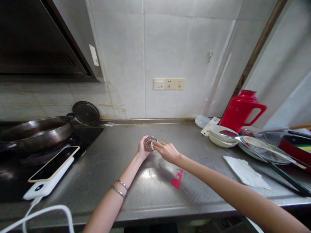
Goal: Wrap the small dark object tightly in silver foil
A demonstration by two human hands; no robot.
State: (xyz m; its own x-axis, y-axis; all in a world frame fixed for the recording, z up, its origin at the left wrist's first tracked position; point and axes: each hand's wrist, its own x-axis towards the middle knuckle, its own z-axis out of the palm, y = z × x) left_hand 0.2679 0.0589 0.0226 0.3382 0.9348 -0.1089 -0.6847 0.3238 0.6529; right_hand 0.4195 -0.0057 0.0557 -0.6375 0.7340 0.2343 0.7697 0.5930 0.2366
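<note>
Metal counter [116, 155] — flask [234, 111] & bowls [220, 141] crowd R, pan [46, 136] L, hands [142, 148] [168, 152] btwn.

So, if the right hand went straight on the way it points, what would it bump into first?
The right hand would likely meet the small round container in the left hand first; exact depth is unclear.

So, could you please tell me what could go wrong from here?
The small glass container might slip, since only the left hand seems to grip it while the right hand holds a white wad against it. Also, the phone lies over the cooktop, close to the pan; if the cooktop were on, heat could damage it.
</note>
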